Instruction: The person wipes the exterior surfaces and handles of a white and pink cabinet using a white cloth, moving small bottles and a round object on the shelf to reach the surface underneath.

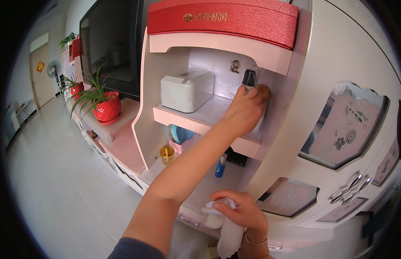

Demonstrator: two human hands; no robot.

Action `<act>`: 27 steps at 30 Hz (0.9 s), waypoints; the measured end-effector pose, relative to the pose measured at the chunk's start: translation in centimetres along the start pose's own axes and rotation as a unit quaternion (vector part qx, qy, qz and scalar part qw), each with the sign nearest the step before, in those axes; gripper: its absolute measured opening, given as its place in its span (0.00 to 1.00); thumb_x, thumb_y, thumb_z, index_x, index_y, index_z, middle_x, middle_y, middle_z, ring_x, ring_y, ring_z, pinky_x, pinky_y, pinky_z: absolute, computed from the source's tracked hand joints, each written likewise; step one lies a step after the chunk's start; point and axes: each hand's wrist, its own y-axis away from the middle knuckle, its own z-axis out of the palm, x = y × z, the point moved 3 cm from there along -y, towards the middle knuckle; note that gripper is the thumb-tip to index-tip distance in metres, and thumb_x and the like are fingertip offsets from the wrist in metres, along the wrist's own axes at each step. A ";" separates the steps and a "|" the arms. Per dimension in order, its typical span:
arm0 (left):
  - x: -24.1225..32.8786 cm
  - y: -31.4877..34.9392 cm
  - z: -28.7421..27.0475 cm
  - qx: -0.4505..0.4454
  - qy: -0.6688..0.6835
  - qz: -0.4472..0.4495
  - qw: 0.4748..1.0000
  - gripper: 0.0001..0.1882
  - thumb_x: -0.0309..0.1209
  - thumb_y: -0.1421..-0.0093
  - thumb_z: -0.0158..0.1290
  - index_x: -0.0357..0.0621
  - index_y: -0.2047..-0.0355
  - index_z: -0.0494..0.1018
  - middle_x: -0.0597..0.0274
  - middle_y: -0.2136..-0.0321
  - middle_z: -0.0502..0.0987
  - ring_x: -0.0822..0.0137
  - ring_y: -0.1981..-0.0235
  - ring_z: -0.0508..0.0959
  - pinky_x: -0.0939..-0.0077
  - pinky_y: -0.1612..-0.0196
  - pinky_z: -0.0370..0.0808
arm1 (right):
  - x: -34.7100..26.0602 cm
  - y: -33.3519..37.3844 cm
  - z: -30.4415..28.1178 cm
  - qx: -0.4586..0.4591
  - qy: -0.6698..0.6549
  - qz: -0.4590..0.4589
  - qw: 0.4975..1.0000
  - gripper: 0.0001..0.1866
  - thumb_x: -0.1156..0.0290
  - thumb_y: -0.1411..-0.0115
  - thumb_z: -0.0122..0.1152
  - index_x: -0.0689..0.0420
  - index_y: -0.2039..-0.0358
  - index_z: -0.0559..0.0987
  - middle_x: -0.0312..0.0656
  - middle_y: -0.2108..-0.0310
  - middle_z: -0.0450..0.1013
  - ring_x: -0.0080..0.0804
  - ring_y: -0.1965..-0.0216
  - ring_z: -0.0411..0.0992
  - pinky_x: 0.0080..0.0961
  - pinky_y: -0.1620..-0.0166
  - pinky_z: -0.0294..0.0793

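Observation:
My left hand (245, 108) reaches into the upper shelf of the pink-and-white cabinet, fingers curled around a brown rounded object (264, 92); its lower part is hidden by my hand. Just behind my fingers stands a black-capped bottle (249, 77), partly covered. Lower down, close to my body, my right hand (241, 210) is closed on a white cloth (230, 237), which hangs down in folds. A white box (185, 91) sits on the same shelf, left of my left hand.
A red box (222, 21) lies on top of the shelf unit. Below are a gold-capped bottle (167, 154) and a small blue bottle (220, 166). At left stand a red potted plant (108, 108) and a television (110, 47). White cabinet doors (291, 129) rise at right.

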 end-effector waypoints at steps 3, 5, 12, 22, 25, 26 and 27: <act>0.0 -1.0 1.2 -0.062 0.008 0.030 0.998 0.09 0.23 0.56 0.48 0.43 0.72 0.75 0.64 0.65 0.72 0.64 0.60 0.65 0.62 0.55 0.59 | 0.7 0.3 -0.6 0.017 0.001 -0.020 1.000 0.08 0.73 0.47 0.59 0.60 0.66 0.75 0.39 0.72 0.74 0.24 0.76 0.69 0.18 0.72 0.67; -0.1 -1.6 1.6 -0.070 -0.054 0.018 0.996 0.12 0.25 0.55 0.48 0.44 0.68 0.74 0.66 0.64 0.73 0.65 0.60 0.65 0.63 0.56 0.59 | 1.0 0.4 -1.0 0.031 -0.002 -0.043 0.999 0.09 0.70 0.47 0.59 0.58 0.66 0.75 0.39 0.73 0.74 0.27 0.80 0.68 0.19 0.76 0.66; -1.2 -3.3 4.5 -0.130 -0.101 -0.060 0.984 0.10 0.32 0.48 0.44 0.47 0.72 0.76 0.68 0.67 0.74 0.65 0.54 0.63 0.56 0.50 0.53 | 0.9 0.5 -1.8 0.027 -0.038 -0.030 0.998 0.08 0.74 0.47 0.59 0.61 0.66 0.75 0.39 0.72 0.74 0.23 0.74 0.70 0.17 0.70 0.67; -1.1 -3.9 5.5 -0.080 -0.035 -0.011 0.996 0.09 0.30 0.50 0.46 0.47 0.74 0.77 0.63 0.68 0.76 0.61 0.48 0.62 0.43 0.44 0.47 | 1.0 0.5 -2.2 -0.001 -0.055 -0.023 0.998 0.08 0.77 0.47 0.57 0.64 0.65 0.75 0.40 0.70 0.74 0.22 0.68 0.71 0.16 0.64 0.69; -1.4 -3.5 4.9 -0.053 0.004 -0.009 0.999 0.09 0.27 0.53 0.47 0.46 0.75 0.77 0.61 0.68 0.76 0.60 0.48 0.62 0.44 0.44 0.49 | 0.8 0.4 -2.0 -0.011 -0.065 -0.013 0.998 0.08 0.76 0.46 0.57 0.64 0.65 0.75 0.41 0.70 0.74 0.22 0.69 0.70 0.16 0.64 0.68; -1.3 -3.4 4.4 -0.028 0.007 -0.001 1.000 0.09 0.25 0.54 0.47 0.46 0.75 0.77 0.61 0.68 0.76 0.60 0.48 0.62 0.47 0.44 0.50 | 0.8 0.4 -2.0 -0.012 -0.065 -0.013 0.998 0.08 0.76 0.46 0.57 0.64 0.65 0.75 0.41 0.70 0.74 0.22 0.69 0.70 0.16 0.64 0.68; -1.4 -3.3 4.0 -0.028 0.007 -0.002 1.000 0.09 0.25 0.54 0.47 0.46 0.75 0.77 0.61 0.68 0.76 0.60 0.48 0.62 0.47 0.44 0.50 | 0.9 0.4 -1.9 -0.010 -0.066 -0.011 0.998 0.08 0.76 0.46 0.57 0.64 0.64 0.75 0.41 0.70 0.74 0.21 0.69 0.70 0.16 0.64 0.68</act>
